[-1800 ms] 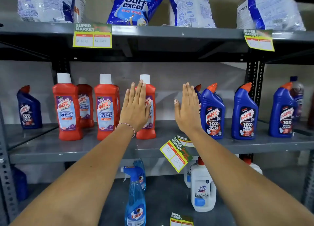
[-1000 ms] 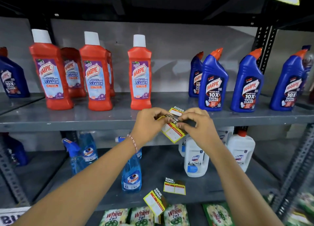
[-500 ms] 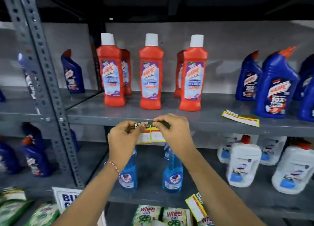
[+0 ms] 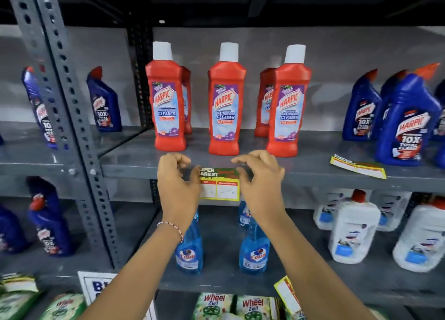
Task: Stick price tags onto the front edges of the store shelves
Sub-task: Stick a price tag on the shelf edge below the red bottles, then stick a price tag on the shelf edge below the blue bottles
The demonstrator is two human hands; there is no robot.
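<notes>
A yellow and green price tag (image 4: 219, 185) hangs flat against the front edge of the grey middle shelf (image 4: 130, 171), below the red Harpic bottles (image 4: 222, 112). My left hand (image 4: 177, 182) is at the tag's left side and my right hand (image 4: 261, 182) at its right side. Both have loosely curled, spread fingers, and the thumbs touch the tag's upper corners. A second price tag (image 4: 357, 166) lies loose on the shelf top to the right. A third tag (image 4: 287, 295) sticks out at an angle from the lower shelf's edge.
Blue Harpic bottles (image 4: 407, 127) stand at the right and on the left bay. Blue Colin spray bottles (image 4: 252, 252) and white bottles (image 4: 354, 233) fill the shelf below. A perforated grey upright (image 4: 62, 103) stands at the left. Wheel packs (image 4: 250, 306) sit at the bottom.
Both hands took a tag from the shelf, carried it left and set it on the edge below the red bottles. The pinch on its top has loosened and the fingers have spread.
</notes>
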